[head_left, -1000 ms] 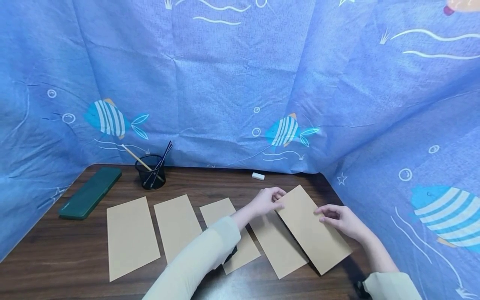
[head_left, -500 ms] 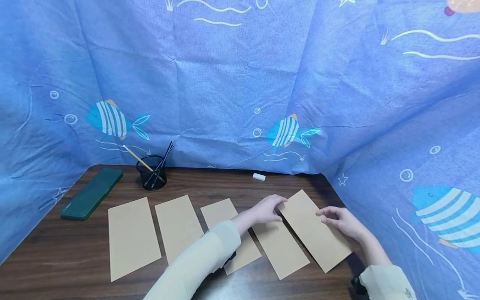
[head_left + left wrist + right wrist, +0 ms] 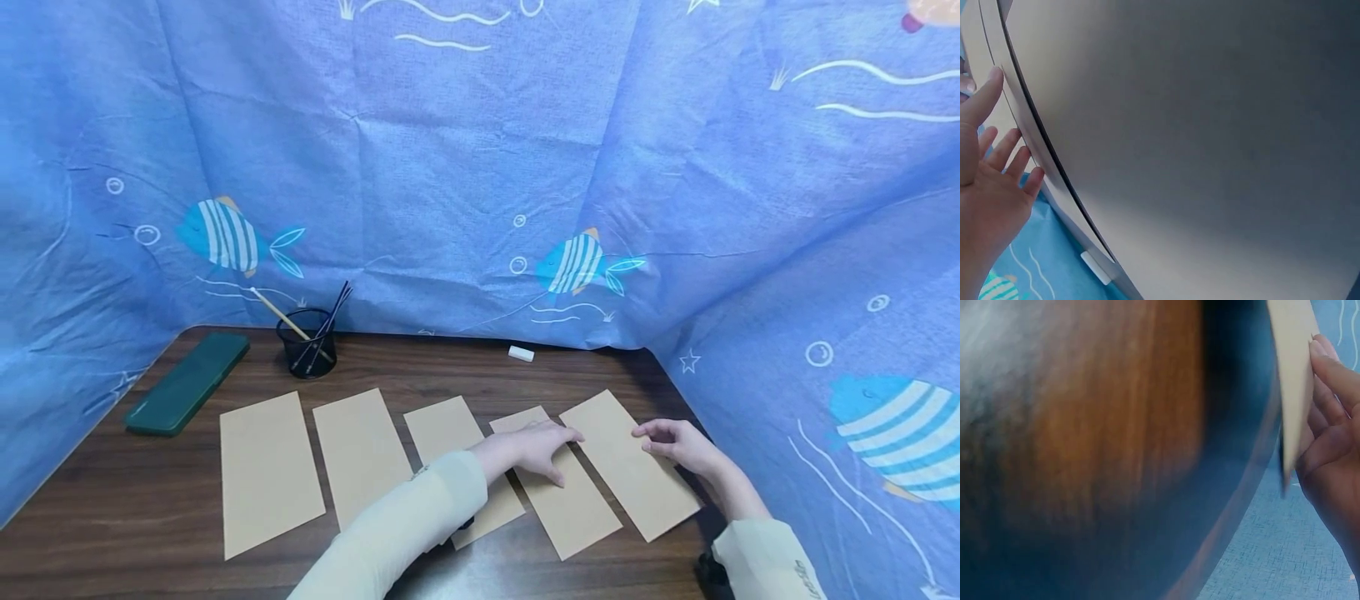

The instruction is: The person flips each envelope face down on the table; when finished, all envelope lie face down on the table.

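Note:
Several flat brown kraft-paper rectangles lie in a row on the dark wooden table. My left hand (image 3: pixel 542 450) reaches over the fourth rectangle (image 3: pixel 573 512), fingers spread, with a fingertip near the left edge of the rightmost rectangle (image 3: pixel 626 467). In the left wrist view the left hand (image 3: pixel 997 175) shows its palm and extended fingers with nothing in them. My right hand (image 3: pixel 686 450) rests at the right edge of the rightmost rectangle, index finger and thumb touching it. The right wrist view shows the right hand's thumb (image 3: pixel 1332 365) against that rectangle's edge (image 3: pixel 1294 375).
At the left lie the first rectangle (image 3: pixel 270 475), the second (image 3: pixel 363 450) and the partly covered third (image 3: pixel 446 429). Behind them are a green case (image 3: pixel 191 383), a black mesh pen cup (image 3: pixel 307 354) and a white eraser (image 3: pixel 521 353). Blue fish-print cloth (image 3: pixel 450 167) surrounds the table.
The rightmost rectangle has gone from tilted to flat on the table. My left hand has left its upper left edge and moved down over the fourth rectangle. The right hand stays at its edge.

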Available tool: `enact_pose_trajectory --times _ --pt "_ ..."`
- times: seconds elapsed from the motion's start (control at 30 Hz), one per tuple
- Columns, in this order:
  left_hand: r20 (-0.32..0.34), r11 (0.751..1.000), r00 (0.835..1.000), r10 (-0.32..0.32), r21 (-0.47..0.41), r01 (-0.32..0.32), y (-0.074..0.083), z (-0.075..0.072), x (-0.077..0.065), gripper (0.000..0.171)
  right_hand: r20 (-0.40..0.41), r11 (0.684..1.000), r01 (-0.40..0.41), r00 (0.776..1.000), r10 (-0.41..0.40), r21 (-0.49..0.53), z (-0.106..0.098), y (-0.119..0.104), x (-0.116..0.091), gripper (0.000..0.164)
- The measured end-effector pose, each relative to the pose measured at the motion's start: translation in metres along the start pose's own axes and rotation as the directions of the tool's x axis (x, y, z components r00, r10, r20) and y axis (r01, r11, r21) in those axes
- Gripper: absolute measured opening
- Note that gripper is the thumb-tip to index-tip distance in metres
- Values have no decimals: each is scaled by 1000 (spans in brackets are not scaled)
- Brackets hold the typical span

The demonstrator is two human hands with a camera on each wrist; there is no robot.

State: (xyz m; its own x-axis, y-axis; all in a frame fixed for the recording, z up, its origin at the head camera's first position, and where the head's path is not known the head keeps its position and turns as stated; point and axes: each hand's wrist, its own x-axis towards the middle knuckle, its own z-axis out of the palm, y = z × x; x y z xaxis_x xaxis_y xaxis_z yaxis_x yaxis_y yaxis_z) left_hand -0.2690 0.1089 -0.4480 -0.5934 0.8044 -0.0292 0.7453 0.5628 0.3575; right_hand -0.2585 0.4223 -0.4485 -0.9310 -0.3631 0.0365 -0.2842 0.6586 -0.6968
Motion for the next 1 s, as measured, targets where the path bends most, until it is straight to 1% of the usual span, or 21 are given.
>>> enact_pose_trajectory --times 0.07,0.1,0.17,0.23,0.33,0.47,0.6,0.77,0.9,1.0 --pt "7 1000 1000 -1 16 1 1 0 -1 72 35 999 -44 998 44 9 0 1 -2 29" --pt "8 1000 1000 1 17 -1 1 -1 -1 71 58 998 -54 997 53 13 0 2 -3 31" --pt "12 1000 1000 -1 19 1 2 -1 -2 71 90 997 -67 994 64 30 0 4 -5 33" --pt "17 1000 1000 0 14 0 2 -2 -2 71 123 998 -56 991 51 39 0 6 -7 33" --pt "16 999 1000 21 33 -21 3 -1 -2 70 139 998 -53 989 47 42 1 7 -10 32" --pt "30 998 999 33 61 -35 5 -2 -3 66 140 999 -42 989 44 -18 1 5 -11 32" --pt "44 997 999 23 76 -26 6 -3 -3 64 135 995 8 991 6 -100 1 2 -14 34" --pt "42 996 999 22 87 -26 5 -2 -1 63 128 982 106 988 -87 -157 1 3 -15 36" --pt "41 996 999 33 85 -36 3 -2 0 62 123 975 151 984 -132 -161 1 4 -15 36" --pt "36 996 998 53 74 -55 3 -2 -1 63 132 976 160 981 -140 -150 1 5 -15 36"
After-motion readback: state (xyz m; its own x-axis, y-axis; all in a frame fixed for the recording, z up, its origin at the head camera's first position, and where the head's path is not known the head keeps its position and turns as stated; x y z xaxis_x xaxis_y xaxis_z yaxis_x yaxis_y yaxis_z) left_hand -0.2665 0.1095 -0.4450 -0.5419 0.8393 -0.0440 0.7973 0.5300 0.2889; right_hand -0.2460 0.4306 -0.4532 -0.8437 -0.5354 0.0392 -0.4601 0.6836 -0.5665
